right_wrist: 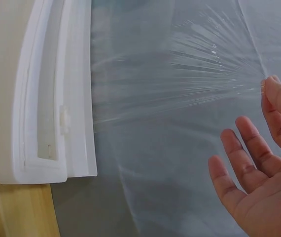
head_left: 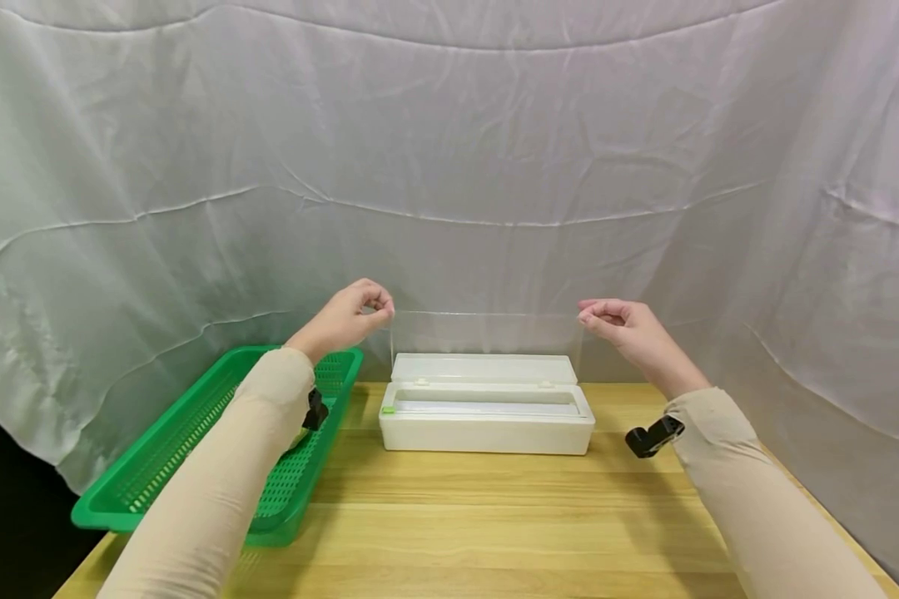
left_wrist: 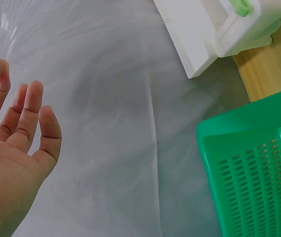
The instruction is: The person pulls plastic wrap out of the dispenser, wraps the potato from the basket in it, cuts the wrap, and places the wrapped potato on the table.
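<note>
A clear sheet of plastic wrap stretches upright between both hands, above and behind a white dispenser box. My left hand pinches its upper left corner between thumb and forefinger. At the upper right corner, my right hand pinches the film the same way; creases fan out from that pinch in the wrap in the right wrist view. The box's lid stands tipped back. A small green piece sits at the box's left end. Each hand's other fingers are spread loosely.
A green perforated basket stands on the left of the wooden table, partly hidden by the left sleeve. Something yellowish lies in it, mostly covered. A grey cloth hangs behind the table.
</note>
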The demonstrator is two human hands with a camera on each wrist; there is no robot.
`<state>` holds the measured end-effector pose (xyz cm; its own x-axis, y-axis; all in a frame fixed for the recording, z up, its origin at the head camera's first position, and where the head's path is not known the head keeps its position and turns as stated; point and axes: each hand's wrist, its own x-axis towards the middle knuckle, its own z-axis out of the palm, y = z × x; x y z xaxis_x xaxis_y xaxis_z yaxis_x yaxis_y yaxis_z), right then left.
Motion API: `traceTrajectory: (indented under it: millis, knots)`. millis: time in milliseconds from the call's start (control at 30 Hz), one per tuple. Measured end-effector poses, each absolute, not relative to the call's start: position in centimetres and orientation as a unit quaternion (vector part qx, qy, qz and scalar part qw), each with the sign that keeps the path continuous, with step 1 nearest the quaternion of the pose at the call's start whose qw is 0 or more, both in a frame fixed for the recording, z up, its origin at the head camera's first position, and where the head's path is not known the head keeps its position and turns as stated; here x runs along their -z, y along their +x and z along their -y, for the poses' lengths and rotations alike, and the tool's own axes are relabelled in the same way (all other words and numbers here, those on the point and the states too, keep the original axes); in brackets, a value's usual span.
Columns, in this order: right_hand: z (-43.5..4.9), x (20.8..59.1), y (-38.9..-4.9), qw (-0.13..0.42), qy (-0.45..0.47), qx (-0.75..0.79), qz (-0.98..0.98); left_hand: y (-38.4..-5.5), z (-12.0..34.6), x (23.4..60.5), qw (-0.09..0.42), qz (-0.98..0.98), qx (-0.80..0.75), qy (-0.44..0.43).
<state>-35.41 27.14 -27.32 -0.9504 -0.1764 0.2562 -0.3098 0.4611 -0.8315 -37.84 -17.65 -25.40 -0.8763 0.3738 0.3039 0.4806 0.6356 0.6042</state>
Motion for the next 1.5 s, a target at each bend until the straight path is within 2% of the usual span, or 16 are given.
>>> traceTrajectory:
  millis: [1500]
  knots:
    - [-27.2, 23.9, -35.9, 0.094, 0.144, -0.500, 0.849, -38.0, 17.7, 21.8, 0.115, 0.899, 0.341, -0.249]
